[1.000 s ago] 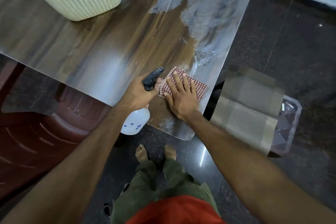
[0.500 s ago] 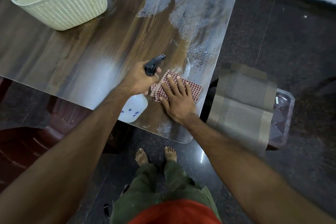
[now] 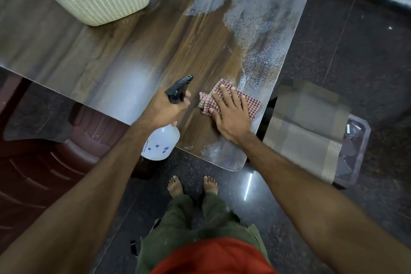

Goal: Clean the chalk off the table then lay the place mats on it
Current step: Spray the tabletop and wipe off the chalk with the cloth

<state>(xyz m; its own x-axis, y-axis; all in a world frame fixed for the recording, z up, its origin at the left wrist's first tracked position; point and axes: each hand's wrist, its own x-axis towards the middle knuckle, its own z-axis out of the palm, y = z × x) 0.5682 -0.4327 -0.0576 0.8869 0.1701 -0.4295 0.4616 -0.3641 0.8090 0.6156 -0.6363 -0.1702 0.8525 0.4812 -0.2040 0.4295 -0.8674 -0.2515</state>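
Half of surface (image 3: 124,55) wiped to bare wood; chalk (image 3: 255,13) film covers far right part and thin patch at near corner. Right hand (image 3: 231,113) flat, fingers spread, pressing cloth (image 3: 251,101) at chalk edge. Left hand (image 3: 165,107) wrapped round sprayer (image 3: 164,140) neck. Mats (image 3: 304,127) wait on stool beside surface. Advice: wet chalk first, push overlapping strokes toward far corner, refold cloth once loaded, finish near corner.

Left hand (image 3: 165,107) fingers curled in a grip, right hand (image 3: 231,115) flat, fingers straight.
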